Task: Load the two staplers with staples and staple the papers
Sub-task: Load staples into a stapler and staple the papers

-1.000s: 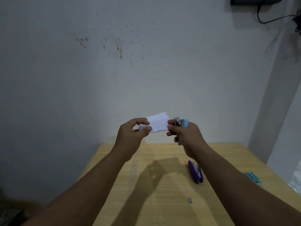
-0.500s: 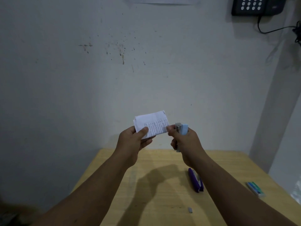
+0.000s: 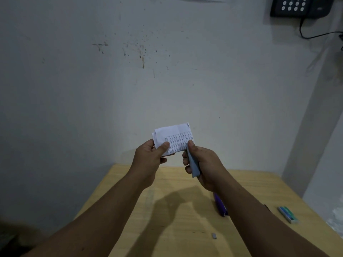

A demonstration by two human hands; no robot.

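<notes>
Folded white printed papers are held up in front of the wall, above the far edge of the wooden table. My left hand pinches their left side between thumb and fingers. My right hand grips a light blue stapler pointing up, its head at the papers' lower right corner under my thumb. A purple stapler lies on the table, partly hidden behind my right forearm. A small grey strip of staples rests near the table's front.
A green and blue staple box lies at the table's right side. A black keypad device with a cable hangs on the wall at top right. The stained wall stands close behind the table.
The papers have been raised and turned more upright. The blue stapler has swung from beside the papers to under their right corner, its head now hidden by my thumb.
</notes>
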